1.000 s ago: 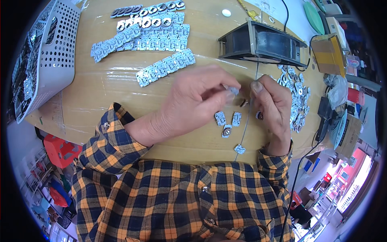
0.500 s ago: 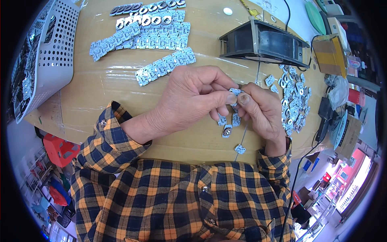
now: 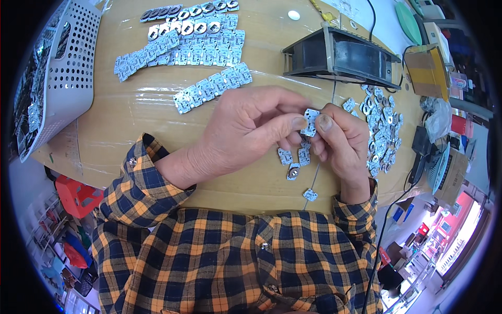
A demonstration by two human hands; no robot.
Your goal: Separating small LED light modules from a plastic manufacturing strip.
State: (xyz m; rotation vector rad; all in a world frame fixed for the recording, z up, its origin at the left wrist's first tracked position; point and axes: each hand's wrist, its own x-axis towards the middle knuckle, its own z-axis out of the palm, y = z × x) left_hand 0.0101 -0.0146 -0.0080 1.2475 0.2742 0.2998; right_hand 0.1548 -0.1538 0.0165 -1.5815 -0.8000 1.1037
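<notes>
A small pale circuit board (image 3: 311,122) is pinched between my two hands above the middle of the table. The thumb and fingers of my left hand (image 3: 243,128) hold its left edge, and those of my right hand (image 3: 343,138) hold its right edge. The board's flat face with small dark holes is turned up. Just beneath the hands lie several loose boards, including one bearing a round metal part (image 3: 294,171). Nearer to me, a single loose board (image 3: 310,194) rests on the table. My left fingertips are partly hidden behind the held board.
A strip of joined boards (image 3: 213,87) lies beyond my left hand, with stacked board panels (image 3: 201,52) farther back. A white perforated basket (image 3: 78,63) stands at left. To the right are a black fan (image 3: 350,55) and a heap of loose boards (image 3: 384,131).
The held circuit board has been turned so that more of its flat face shows between my fingertips. Both hands stay almost in place, the right thumb shifting slightly.
</notes>
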